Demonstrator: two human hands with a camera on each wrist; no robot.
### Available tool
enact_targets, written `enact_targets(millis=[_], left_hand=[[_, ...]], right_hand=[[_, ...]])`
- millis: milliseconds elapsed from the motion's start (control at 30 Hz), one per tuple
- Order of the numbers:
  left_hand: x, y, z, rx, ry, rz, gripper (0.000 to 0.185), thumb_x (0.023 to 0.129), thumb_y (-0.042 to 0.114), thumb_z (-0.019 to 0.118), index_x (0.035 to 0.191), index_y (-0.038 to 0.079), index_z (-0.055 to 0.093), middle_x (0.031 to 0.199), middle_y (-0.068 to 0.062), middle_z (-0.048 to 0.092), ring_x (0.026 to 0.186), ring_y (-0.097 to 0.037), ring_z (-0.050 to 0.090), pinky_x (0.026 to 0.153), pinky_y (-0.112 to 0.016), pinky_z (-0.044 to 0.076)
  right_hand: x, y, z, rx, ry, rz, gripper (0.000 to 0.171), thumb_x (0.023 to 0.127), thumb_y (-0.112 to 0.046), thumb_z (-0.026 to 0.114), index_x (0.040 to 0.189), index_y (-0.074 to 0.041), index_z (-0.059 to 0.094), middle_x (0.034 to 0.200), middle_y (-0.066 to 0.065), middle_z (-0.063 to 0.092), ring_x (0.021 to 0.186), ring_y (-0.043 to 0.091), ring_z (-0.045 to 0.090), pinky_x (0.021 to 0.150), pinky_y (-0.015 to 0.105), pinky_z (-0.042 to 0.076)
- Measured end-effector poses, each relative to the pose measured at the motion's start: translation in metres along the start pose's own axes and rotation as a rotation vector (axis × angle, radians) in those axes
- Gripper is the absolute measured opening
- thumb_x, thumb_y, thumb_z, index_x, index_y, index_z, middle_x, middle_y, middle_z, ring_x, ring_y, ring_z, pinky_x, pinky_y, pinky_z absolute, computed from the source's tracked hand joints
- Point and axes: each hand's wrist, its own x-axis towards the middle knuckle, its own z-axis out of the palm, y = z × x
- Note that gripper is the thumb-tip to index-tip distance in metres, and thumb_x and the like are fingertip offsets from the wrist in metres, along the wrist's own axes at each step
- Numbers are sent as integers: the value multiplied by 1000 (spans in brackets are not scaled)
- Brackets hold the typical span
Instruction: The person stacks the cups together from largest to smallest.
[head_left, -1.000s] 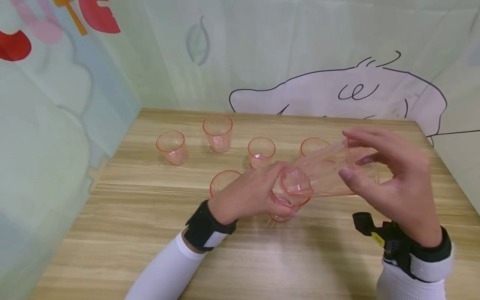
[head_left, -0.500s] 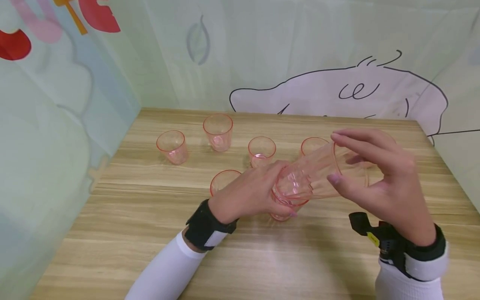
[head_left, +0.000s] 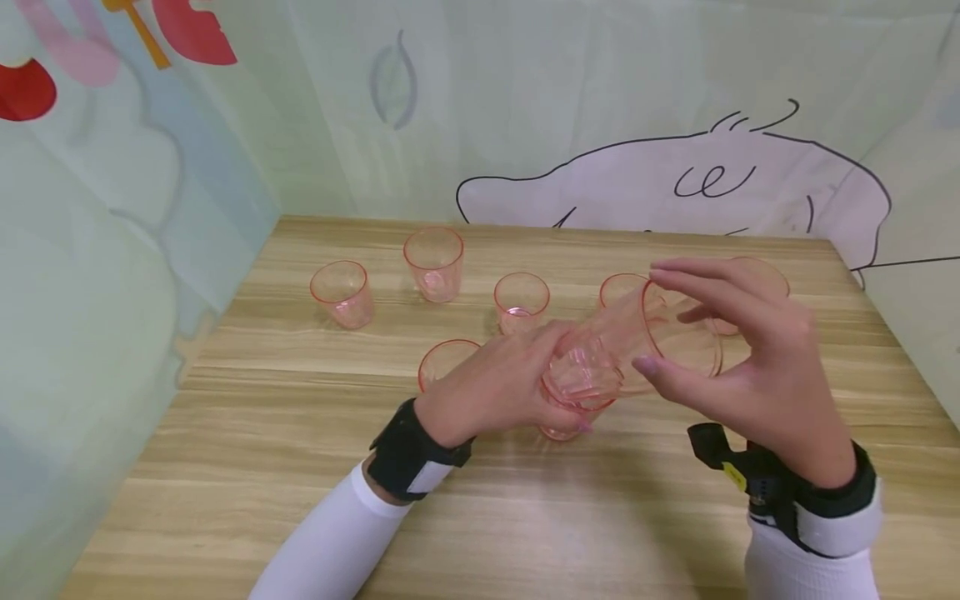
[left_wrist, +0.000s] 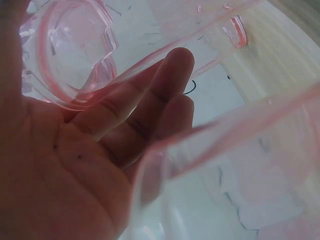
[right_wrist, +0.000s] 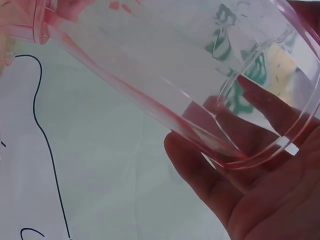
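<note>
My left hand (head_left: 498, 379) grips a clear pink plastic cup (head_left: 561, 427) with a red rim, partly hidden behind the fingers. My right hand (head_left: 750, 358) holds a longer clear pink tumbler (head_left: 626, 342) near its rim, thumb on the near side and fingers on the far side. The tumbler lies tilted, its faceted base down at the mouth of the left hand's cup. How deep it sits inside is hard to tell through the clear walls. In the right wrist view the tumbler's wall (right_wrist: 135, 65) runs to the upper left, away from the palm.
Several more pink cups stand upright on the wooden table (head_left: 315, 517): one cup (head_left: 342, 293) at the left, others (head_left: 435, 265) behind. A nearer cup (head_left: 446, 362) is partly covered by the left hand. Printed cloth walls (head_left: 600, 100) border the table.
My right hand has moved left with the tilted tumbler, bringing its base further over and into the left hand's cup. The left hand has stayed in place.
</note>
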Motion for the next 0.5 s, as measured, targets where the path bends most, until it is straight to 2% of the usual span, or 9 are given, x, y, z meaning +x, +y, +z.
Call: enact_targets(millis=[300,500], left_hand=[[1,0,-1,-27,-5,-10,77,69,53,87,133,26,52,103,11,59,91,-5,57,76,-26,51],[1,0,-1,-26,-2,-8,77,69,52,87,133,28,53,103,13,59,90,-4,57,74,-25,51]], right_hand=[[4,-1,7,29,-7,-44,59,80,-41,80,118,3,72,121,17,68,109,19,61,81,24,48],[4,0,11,40,-1,-67,61,82,-45,78,117,4,72,120,17,68,107,18,62,81,25,47]])
